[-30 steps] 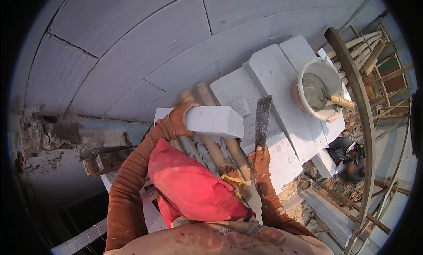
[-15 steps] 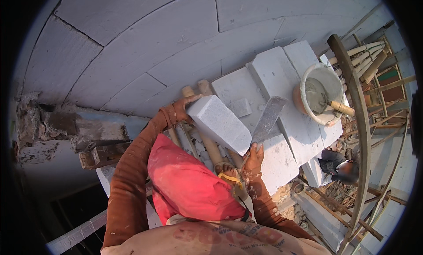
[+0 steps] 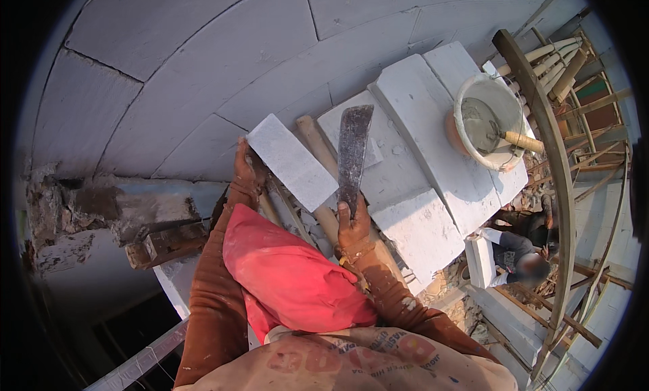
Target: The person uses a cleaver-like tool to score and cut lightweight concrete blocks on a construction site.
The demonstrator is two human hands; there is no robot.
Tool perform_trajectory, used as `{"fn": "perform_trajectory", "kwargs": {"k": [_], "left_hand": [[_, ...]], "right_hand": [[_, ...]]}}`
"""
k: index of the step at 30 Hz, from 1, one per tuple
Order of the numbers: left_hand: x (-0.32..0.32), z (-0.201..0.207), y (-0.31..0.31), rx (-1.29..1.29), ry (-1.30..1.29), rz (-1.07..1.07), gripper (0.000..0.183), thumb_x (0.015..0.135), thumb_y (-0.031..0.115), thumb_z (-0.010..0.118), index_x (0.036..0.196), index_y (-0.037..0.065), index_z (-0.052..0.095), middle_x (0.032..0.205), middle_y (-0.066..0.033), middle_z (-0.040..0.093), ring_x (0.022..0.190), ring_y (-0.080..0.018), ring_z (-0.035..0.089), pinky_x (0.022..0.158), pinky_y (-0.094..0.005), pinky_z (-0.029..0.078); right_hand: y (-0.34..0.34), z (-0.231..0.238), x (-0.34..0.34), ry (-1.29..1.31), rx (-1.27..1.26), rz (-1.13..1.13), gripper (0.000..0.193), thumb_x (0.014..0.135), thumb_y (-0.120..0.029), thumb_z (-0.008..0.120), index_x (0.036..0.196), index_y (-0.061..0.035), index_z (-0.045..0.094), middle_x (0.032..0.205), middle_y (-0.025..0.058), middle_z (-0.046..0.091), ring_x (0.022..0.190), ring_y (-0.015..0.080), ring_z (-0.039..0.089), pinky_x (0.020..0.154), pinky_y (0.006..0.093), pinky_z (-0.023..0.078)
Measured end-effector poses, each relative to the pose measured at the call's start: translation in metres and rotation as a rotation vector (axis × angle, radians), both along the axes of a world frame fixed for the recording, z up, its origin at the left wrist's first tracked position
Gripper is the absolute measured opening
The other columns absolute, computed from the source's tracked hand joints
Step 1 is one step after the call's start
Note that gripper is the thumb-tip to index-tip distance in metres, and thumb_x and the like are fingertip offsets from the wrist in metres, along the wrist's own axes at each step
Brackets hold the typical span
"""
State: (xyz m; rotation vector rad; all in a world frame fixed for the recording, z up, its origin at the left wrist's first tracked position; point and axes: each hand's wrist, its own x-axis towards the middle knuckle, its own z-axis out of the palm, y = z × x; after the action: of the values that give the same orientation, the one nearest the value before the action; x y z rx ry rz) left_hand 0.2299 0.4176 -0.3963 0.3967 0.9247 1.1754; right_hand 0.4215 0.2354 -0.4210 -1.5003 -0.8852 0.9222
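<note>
My left hand (image 3: 246, 169) grips the far left end of a pale grey aerated concrete block (image 3: 291, 162), its fingers partly hidden behind the block. The block is held at a slant in front of the wall. In my right hand (image 3: 355, 230) is a machete (image 3: 354, 148) with a broad, dusty dark blade pointing away from me. The blade stands just right of the block's near corner; whether they touch I cannot tell. Its handle is covered by my fingers.
White block slabs (image 3: 419, 134) lie to the right, carrying a mortar bucket (image 3: 497, 120) with a wooden-handled tool. A curved wooden pole (image 3: 551, 161) rises beyond. Below right, another person (image 3: 517, 256) holds a white block. A block wall (image 3: 223, 66) stands ahead.
The block has moved left and turned its broad face up. My right hand has shifted left, swinging the machete more upright. The person below has moved, with a block in hand.
</note>
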Motion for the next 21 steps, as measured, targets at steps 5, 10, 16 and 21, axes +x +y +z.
{"fn": "perform_trajectory", "kwargs": {"k": [5,10,16,21], "left_hand": [[0.009,0.003,0.000,0.172,0.443,-0.176,0.053,0.085,0.037,0.049,0.120,-0.003,0.051,0.108,-0.0175,0.061,0.098,-0.0283,0.062,0.088,-0.0411,0.050],[0.001,0.013,0.001,0.054,0.167,-0.423,0.059,0.082,0.037,0.054,0.122,-0.006,0.050,0.107,-0.0203,0.062,0.091,-0.0303,0.066,0.082,-0.0402,0.054],[0.009,-0.001,0.012,0.016,0.276,-0.221,0.044,0.080,0.030,0.063,0.111,0.000,0.053,0.094,-0.0131,0.062,0.079,-0.0246,0.065,0.070,-0.0361,0.055],[0.004,-0.015,0.013,0.073,0.366,-0.255,0.080,0.081,0.035,0.063,0.138,-0.001,0.021,0.117,-0.0158,0.053,0.100,-0.0249,0.059,0.083,-0.0363,0.050]], "right_hand": [[-0.009,0.014,0.004,-0.021,-0.074,0.110,0.029,0.092,-0.021,0.052,0.110,0.0022,0.053,0.080,0.0212,0.061,0.068,0.0336,0.060,0.064,0.0392,0.048],[-0.040,-0.009,-0.024,-0.116,0.026,0.233,0.032,0.092,-0.026,0.053,0.103,0.0031,0.053,0.071,0.0269,0.058,0.069,0.0452,0.059,0.058,0.0469,0.046],[-0.028,0.011,0.013,-0.096,-0.066,0.196,0.032,0.093,-0.029,0.049,0.105,0.0003,0.053,0.073,0.0234,0.059,0.069,0.0426,0.058,0.060,0.0442,0.046],[-0.020,0.056,0.043,-0.124,-0.192,0.213,0.033,0.092,-0.029,0.049,0.109,-0.0007,0.054,0.071,0.0159,0.064,0.057,0.0320,0.063,0.053,0.0385,0.047]]}}
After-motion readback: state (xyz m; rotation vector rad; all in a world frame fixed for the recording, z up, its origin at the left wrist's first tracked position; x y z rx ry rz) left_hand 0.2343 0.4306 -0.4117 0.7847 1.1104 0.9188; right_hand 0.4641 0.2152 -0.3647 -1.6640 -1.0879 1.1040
